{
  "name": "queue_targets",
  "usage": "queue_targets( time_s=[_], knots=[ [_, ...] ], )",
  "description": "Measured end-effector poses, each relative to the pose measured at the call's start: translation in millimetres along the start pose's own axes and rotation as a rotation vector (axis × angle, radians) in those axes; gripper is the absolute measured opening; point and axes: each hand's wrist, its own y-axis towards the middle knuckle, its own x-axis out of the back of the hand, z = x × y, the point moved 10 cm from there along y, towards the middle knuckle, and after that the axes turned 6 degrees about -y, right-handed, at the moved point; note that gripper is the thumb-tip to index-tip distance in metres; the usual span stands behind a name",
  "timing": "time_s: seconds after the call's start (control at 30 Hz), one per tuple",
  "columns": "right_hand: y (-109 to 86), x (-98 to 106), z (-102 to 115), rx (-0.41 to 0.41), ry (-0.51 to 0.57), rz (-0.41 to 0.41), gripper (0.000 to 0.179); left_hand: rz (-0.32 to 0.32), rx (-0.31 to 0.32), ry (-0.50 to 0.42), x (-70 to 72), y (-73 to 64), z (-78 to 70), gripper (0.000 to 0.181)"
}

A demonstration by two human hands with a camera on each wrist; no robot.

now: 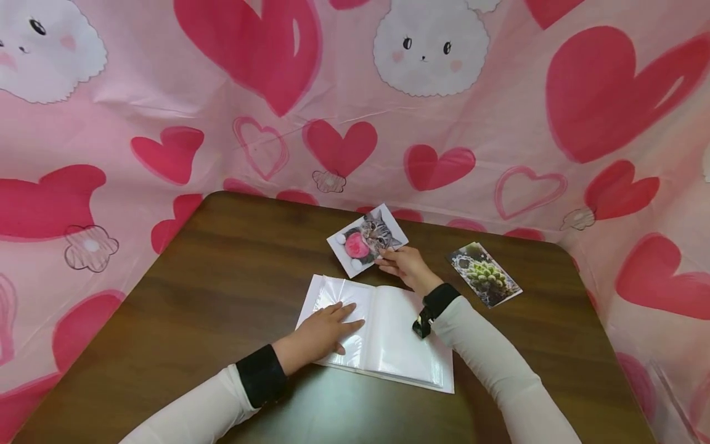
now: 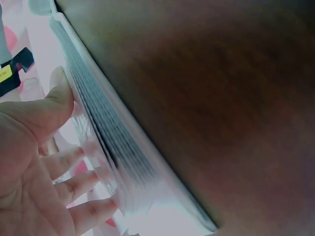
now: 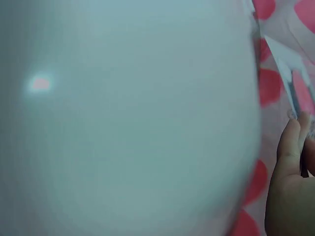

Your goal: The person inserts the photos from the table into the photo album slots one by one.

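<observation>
A photo album with clear plastic sleeves lies open on the table. My left hand rests on its left page, fingers straight and spread. Seen from the left wrist, the spread fingers of the left hand touch the clear sleeve above the stacked page edges. Beyond the album's top edge, my right hand pinches a cat photo by its lower right edge. The right wrist view has the right hand and part of the cat photo at its right side; a pale, blurred page fills the rest.
On the brown wooden table, a succulent photo lies right of the album, near the right forearm. A pink cloth printed with hearts and white faces hangs behind the table and at its sides.
</observation>
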Motion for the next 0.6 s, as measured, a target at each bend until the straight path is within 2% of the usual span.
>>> queue_targets(
  time_s=[0.1,0.2,0.47,0.6],
  knots=[
    [1.1,-3.2,-11.8,-0.076,0.067,0.010,0.008,-0.023,-0.011,-0.006,-0.5,-0.4,-4.1,0.060],
    [2.7,-7.4,-14.5,-0.094,0.085,0.034,0.005,-0.039,-0.006,-0.006,0.1,-0.3,-4.0,0.059],
    [3.4,-11.6,-20.3,-0.138,-0.049,0.098,0.010,0.007,0.022,-0.065,-2.3,0.5,0.0,0.060],
    [5.3,-6.3,-25.4,-0.166,-0.174,0.109,0.012,0.025,0.038,-0.099,-2.7,0.0,1.1,0.060]
  ],
)
